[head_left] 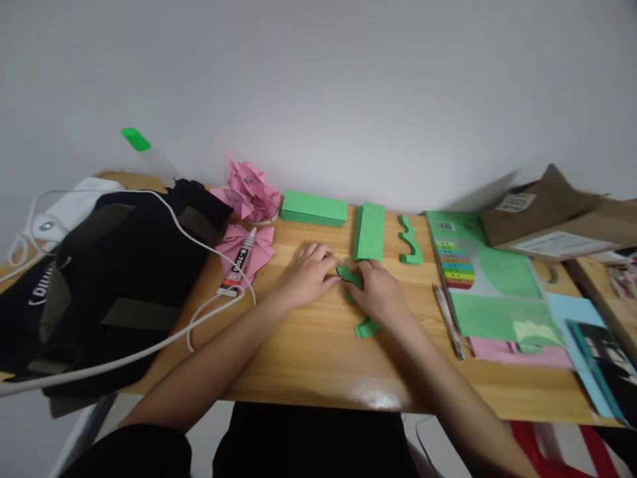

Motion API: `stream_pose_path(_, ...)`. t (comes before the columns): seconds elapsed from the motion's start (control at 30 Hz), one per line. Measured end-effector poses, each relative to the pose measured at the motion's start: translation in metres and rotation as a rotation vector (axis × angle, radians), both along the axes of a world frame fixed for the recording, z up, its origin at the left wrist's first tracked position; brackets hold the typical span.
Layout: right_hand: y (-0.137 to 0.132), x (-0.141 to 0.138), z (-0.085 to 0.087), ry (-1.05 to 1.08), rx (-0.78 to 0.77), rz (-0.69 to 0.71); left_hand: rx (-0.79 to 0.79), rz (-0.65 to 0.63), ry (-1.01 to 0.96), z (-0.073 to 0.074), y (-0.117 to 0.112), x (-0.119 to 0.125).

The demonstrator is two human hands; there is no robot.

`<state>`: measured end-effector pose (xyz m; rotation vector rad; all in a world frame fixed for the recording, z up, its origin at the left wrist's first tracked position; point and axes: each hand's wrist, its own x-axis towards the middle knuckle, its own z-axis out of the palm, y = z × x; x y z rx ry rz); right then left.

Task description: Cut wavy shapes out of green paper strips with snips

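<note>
Both of my hands rest on the wooden table (308,358) over a wavy strip of green paper (367,327). My left hand (309,272) lies knuckles up with its fingertips pinching the strip's far end (347,273). My right hand (381,292) covers the strip's middle, fingers curled down onto it, and the near end pokes out below the palm. Just beyond the hands lie two stacks of green paper (313,208) (369,230) and another wavy green cut-out (410,240).
A black bag (99,285) with a white cable (149,345) fills the left side. Pink folded paper flowers (249,192) and a glue tube (239,265) lie beside it. On the right are a pen (448,322), coloured paper sheets (497,299) and a brown paper bag (547,212).
</note>
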<state>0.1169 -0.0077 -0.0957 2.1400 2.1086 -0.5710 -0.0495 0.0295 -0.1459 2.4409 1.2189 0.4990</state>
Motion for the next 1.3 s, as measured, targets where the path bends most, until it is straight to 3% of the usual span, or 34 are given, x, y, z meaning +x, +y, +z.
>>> stream_pose_path(0.27,0.008,0.002,-0.004,-0.031,-0.086,-0.023,-0.025,0.014,0.028,0.004,-0.003,0.004)
stream_pose_path(0.63,0.0,-0.002,0.003,0.009,-0.152,-0.059,-0.01,-0.004,0.038,0.004,-0.004,0.001)
stream_pose_path(0.97,-0.006,-0.004,0.004,0.118,-0.099,-0.094,-0.039,-0.074,0.062,0.007,-0.007,0.006)
stream_pose_path(1.3,-0.003,0.002,-0.004,0.221,-0.049,-0.08,-0.116,-0.044,-0.015,0.005,-0.005,0.01)
